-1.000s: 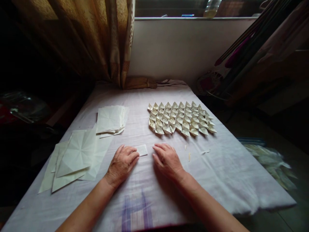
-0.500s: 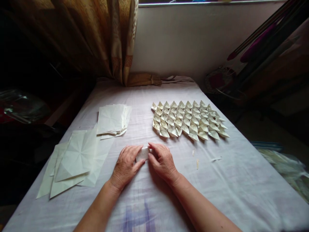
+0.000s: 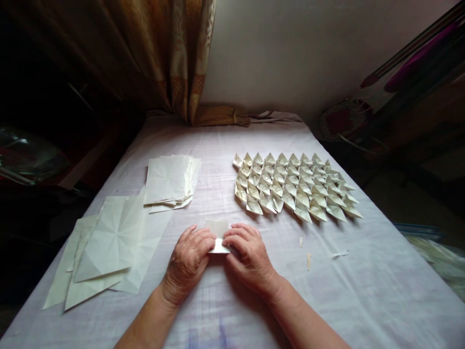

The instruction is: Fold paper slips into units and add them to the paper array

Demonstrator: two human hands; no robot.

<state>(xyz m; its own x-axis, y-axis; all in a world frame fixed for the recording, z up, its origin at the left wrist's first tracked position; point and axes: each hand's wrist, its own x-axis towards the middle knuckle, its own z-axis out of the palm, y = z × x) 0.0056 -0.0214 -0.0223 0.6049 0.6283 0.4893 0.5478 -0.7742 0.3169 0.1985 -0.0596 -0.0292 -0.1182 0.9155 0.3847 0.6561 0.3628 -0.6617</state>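
Note:
A small white folded paper [image 3: 218, 235] lies on the white cloth [image 3: 363, 281] near the front middle. My left hand [image 3: 189, 261] and my right hand [image 3: 247, 254] sit side by side over it, fingers curled, pinching its lower edge between them. The paper's upper flap stands up a little behind my fingertips. To the right and behind lies a neat grid of several small folded paper pieces [image 3: 294, 186].
A stack of creased square sheets [image 3: 169, 179] lies at the left middle, with larger creased sheets [image 3: 109, 242] spread nearer the left edge. Small paper scraps [image 3: 308, 259] lie right of my hands. A curtain [image 3: 174, 58] hangs at the back.
My hands have come together from either side of the small paper and taken hold of it. Its upper flap has lifted off the cloth. The view has tilted downward.

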